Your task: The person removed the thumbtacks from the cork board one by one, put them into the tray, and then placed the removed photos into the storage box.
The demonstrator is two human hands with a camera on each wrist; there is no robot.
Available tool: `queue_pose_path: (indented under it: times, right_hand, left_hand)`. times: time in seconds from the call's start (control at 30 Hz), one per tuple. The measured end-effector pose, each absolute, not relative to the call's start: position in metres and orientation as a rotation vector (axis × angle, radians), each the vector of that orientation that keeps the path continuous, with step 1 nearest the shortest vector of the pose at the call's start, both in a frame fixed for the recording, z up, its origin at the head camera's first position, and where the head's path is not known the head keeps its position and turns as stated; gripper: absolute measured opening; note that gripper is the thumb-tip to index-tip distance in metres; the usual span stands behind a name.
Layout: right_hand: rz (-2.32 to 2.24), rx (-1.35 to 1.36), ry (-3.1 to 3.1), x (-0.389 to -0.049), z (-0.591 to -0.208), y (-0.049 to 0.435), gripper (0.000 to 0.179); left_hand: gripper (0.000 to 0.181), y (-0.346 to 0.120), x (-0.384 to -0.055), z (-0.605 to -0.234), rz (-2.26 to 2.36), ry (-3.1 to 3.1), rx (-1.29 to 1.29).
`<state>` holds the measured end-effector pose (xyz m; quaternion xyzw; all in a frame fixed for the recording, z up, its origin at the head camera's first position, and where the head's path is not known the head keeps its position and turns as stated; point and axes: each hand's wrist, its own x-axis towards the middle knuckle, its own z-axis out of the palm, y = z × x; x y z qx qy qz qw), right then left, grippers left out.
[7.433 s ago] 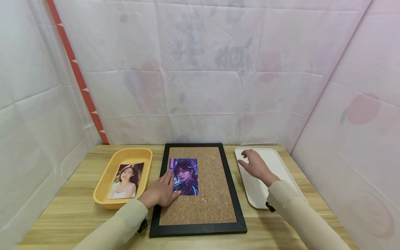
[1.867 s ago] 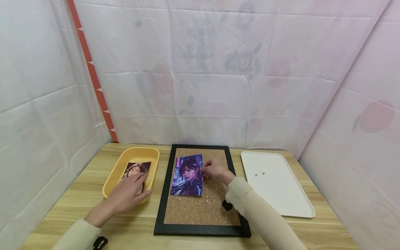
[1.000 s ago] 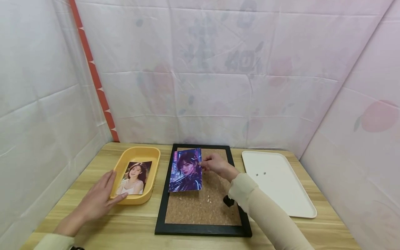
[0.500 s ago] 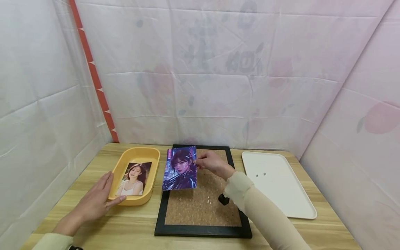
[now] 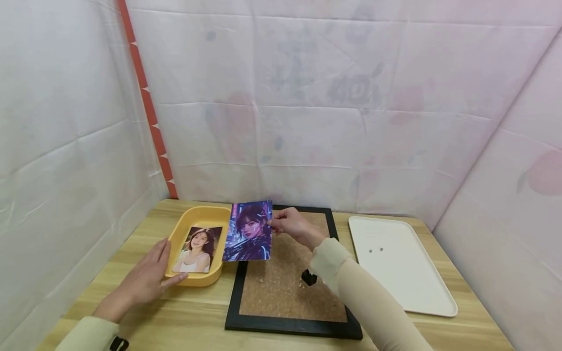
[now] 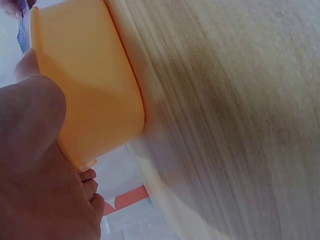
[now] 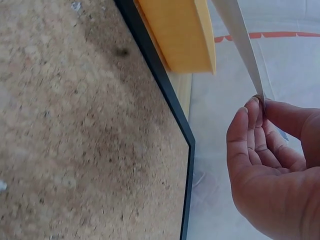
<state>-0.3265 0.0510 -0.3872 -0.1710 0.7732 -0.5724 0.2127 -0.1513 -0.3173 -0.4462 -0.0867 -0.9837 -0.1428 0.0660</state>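
My right hand (image 5: 298, 227) pinches a blue and purple picture card (image 5: 249, 233) by its right edge, between thumb and index finger. The card hangs tilted over the left edge of a black-framed corkboard (image 5: 290, 302) and overlaps the right rim of a yellow tub (image 5: 203, 280). In the right wrist view the card (image 7: 245, 45) shows its pale back. My left hand (image 5: 147, 278) holds the tub's near left corner, thumb at the front rim and fingers along the left side. A portrait photo (image 5: 199, 251) lies inside the tub.
To the right of the corkboard lies a white tray (image 5: 404, 273) with two tiny grey things (image 5: 375, 250), too small to identify. White crumbs (image 7: 76, 6) are on the cork. Pale printed sheets (image 5: 307, 122) enclose the wooden table (image 5: 184, 321) at the back and sides.
The card has come up off the corkboard in my right hand and moved left toward the tub. My left hand went from the board to the tub's corner. The grey things have appeared on the tray.
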Motion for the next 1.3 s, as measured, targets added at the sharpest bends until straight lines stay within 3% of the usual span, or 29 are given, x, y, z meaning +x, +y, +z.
queue_pose_path:
  times: [0.93,1.3]
  right_hand:
    - [-1.740,-0.404,2.203,-0.314,-0.403,-0.009,0.017]
    - [-1.766,-0.465,2.206,-0.298,-0.405,-0.060,0.017]
  left_hand:
    - [0.107,-0.314,-0.151,-0.442,-0.364,-2.990,-0.262]
    - [0.106,-0.328,-0.139,-0.443,-0.334,-2.974,-0.230]
